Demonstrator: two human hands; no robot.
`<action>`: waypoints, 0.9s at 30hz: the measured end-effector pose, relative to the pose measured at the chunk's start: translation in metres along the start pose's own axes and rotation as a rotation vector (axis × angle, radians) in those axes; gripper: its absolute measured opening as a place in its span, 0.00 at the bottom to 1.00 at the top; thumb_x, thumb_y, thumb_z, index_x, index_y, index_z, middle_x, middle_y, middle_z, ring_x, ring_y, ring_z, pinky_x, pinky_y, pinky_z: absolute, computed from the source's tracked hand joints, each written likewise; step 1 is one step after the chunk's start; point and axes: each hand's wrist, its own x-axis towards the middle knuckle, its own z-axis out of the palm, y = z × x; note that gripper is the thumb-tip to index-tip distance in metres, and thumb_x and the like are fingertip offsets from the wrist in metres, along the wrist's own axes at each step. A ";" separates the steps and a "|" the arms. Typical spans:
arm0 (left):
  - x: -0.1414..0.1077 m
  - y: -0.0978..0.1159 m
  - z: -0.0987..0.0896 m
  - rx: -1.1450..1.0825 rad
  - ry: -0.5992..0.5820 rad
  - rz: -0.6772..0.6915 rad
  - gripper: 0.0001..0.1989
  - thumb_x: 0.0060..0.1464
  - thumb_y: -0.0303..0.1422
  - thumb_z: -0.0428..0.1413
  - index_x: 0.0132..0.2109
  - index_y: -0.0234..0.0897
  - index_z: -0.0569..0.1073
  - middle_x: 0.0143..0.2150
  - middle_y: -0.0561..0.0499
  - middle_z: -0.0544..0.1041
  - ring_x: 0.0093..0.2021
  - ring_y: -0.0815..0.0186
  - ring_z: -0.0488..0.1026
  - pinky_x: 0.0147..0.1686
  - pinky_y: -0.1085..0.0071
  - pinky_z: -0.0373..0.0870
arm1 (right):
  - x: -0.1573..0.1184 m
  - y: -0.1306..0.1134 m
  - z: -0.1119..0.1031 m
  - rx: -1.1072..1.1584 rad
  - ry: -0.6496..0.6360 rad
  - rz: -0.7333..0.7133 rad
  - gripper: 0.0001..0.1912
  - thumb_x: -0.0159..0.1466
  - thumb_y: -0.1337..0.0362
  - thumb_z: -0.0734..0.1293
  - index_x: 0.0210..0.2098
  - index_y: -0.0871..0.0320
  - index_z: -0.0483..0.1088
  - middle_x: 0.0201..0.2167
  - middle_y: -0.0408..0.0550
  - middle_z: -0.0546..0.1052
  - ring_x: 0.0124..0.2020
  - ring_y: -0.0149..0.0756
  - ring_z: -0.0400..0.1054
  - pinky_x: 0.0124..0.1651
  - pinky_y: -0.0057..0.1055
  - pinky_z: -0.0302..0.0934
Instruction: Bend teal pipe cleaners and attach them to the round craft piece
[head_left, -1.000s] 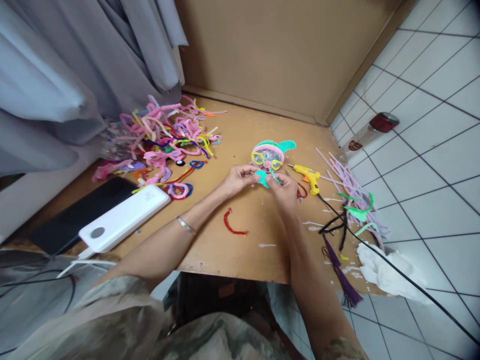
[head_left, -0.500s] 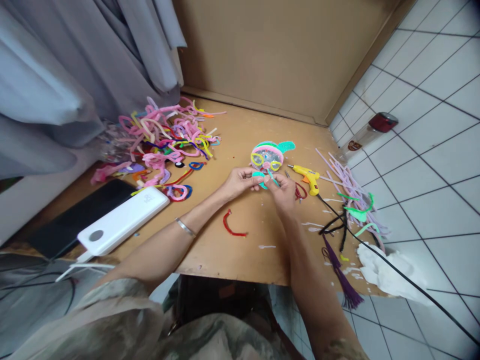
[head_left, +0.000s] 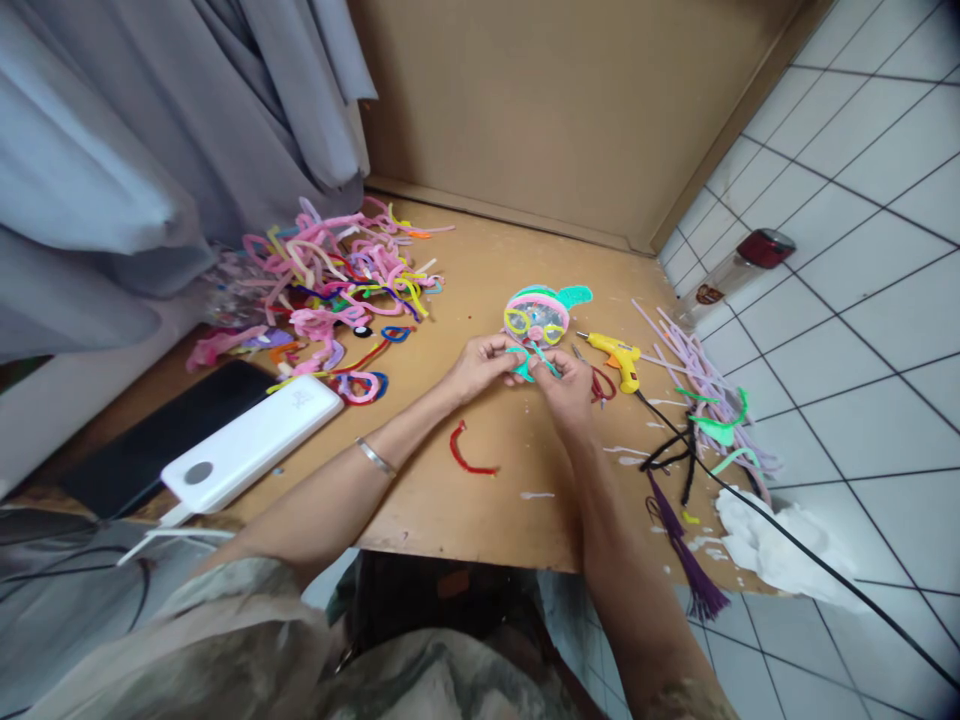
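Note:
Between my two hands is a green pipe cleaner [head_left: 523,367], partly bent into a flat coiled shape. My left hand [head_left: 487,366] pinches the coiled part. The fingers of my right hand [head_left: 566,380] are closed on the loose end of the same pipe cleaner, which sticks up between the hands. Just beyond my fingertips sits a round pipe-cleaner craft [head_left: 537,314] with a clear middle, yellow loops, a pink rim and a green piece on top. A yellow glue gun [head_left: 613,358] lies right of my right hand, beside a dark red pipe-cleaner coil [head_left: 602,385].
Tangled colourful pipe cleaners [head_left: 337,270] fill the back left. A white power bank [head_left: 251,445] and a black flat object [head_left: 165,435] lie in front. A curved red piece [head_left: 469,452] is near me. Lilac pipe cleaners [head_left: 694,370], a purple tassel [head_left: 686,560] and white tissue [head_left: 772,530] lie right.
Both hands stay in nearly the same place. The green coil has turned slightly between my fingers, and its loose end has tilted. The whole view has shifted a little.

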 end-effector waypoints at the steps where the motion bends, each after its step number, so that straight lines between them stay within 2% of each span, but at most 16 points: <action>1: 0.000 0.000 0.000 0.011 -0.003 -0.003 0.14 0.46 0.40 0.65 0.32 0.33 0.75 0.24 0.50 0.77 0.24 0.70 0.74 0.27 0.73 0.73 | 0.000 0.000 0.000 0.014 -0.010 0.010 0.12 0.54 0.55 0.66 0.21 0.57 0.70 0.18 0.40 0.68 0.24 0.31 0.59 0.30 0.29 0.57; 6: 0.001 0.000 -0.001 0.073 -0.002 0.026 0.09 0.45 0.35 0.63 0.29 0.32 0.74 0.22 0.53 0.75 0.22 0.73 0.70 0.26 0.75 0.69 | 0.001 0.002 0.000 0.095 -0.043 0.072 0.10 0.51 0.57 0.68 0.20 0.57 0.70 0.18 0.40 0.69 0.23 0.30 0.60 0.31 0.30 0.58; 12: 0.002 -0.005 0.003 0.081 0.028 0.046 0.07 0.42 0.31 0.62 0.28 0.32 0.75 0.23 0.54 0.75 0.24 0.73 0.70 0.27 0.77 0.67 | 0.000 0.002 0.000 0.043 -0.026 0.089 0.10 0.50 0.60 0.67 0.17 0.57 0.66 0.16 0.38 0.64 0.22 0.27 0.55 0.28 0.27 0.53; 16: 0.002 -0.003 0.003 0.041 0.030 0.051 0.11 0.42 0.35 0.65 0.28 0.32 0.74 0.22 0.55 0.74 0.22 0.74 0.70 0.26 0.78 0.67 | -0.001 0.000 0.001 0.039 -0.008 0.067 0.09 0.52 0.59 0.66 0.19 0.57 0.67 0.17 0.39 0.67 0.22 0.29 0.58 0.28 0.27 0.54; 19: 0.002 0.000 0.001 0.015 -0.015 0.025 0.15 0.43 0.39 0.68 0.30 0.31 0.75 0.23 0.53 0.76 0.22 0.73 0.71 0.27 0.77 0.69 | 0.000 0.002 0.001 0.059 0.004 0.033 0.10 0.54 0.57 0.66 0.21 0.57 0.70 0.18 0.40 0.70 0.23 0.31 0.61 0.30 0.29 0.58; 23: 0.003 0.002 -0.003 -0.013 -0.067 -0.033 0.21 0.40 0.41 0.71 0.36 0.30 0.78 0.26 0.51 0.78 0.24 0.71 0.73 0.27 0.75 0.71 | 0.000 0.004 0.000 0.039 0.000 0.007 0.10 0.54 0.57 0.67 0.22 0.56 0.70 0.18 0.40 0.71 0.23 0.31 0.62 0.30 0.29 0.58; 27: 0.004 0.001 -0.006 -0.032 -0.060 -0.046 0.24 0.38 0.42 0.72 0.40 0.30 0.80 0.27 0.51 0.79 0.24 0.71 0.74 0.29 0.74 0.72 | -0.001 0.002 -0.001 0.044 -0.015 -0.044 0.12 0.58 0.54 0.67 0.29 0.56 0.72 0.23 0.42 0.73 0.29 0.35 0.67 0.35 0.31 0.62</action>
